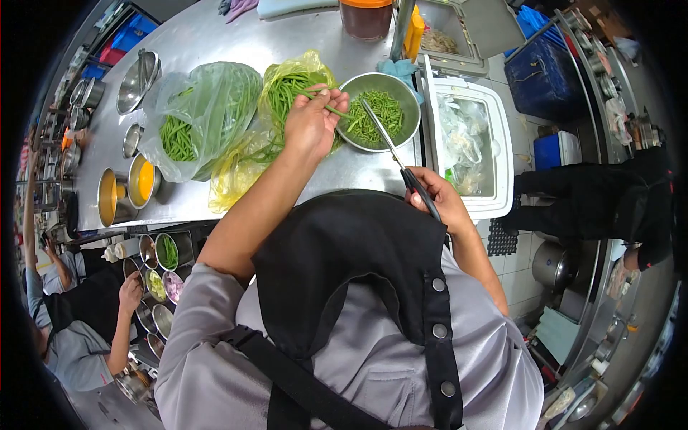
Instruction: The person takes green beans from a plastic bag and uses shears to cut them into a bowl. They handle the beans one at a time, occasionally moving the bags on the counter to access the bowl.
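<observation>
My left hand (309, 129) is closed in a pinch on a long green bean (337, 112), whose end points over the rim of a metal bowl (412, 118). Short pieces of cut green bean (383, 107) lie in that bowl. Black-handled scissors (421, 192) are in my right hand (446, 203), their blades reaching across the bowl. Just behind my left hand, whole green beans (282, 89) fill an open yellow plastic bag (236, 172). Farther left sits a clear plastic bag (233, 86) with more green beans inside.
Metal containers with orange contents (145, 180) stand at the table's left edge. A white cooler (504, 165) holding plastic bags is beside my right arm. Co-workers stand at left (79, 322) and right (595, 201). An orange-lidded tub (365, 18) sits at the back.
</observation>
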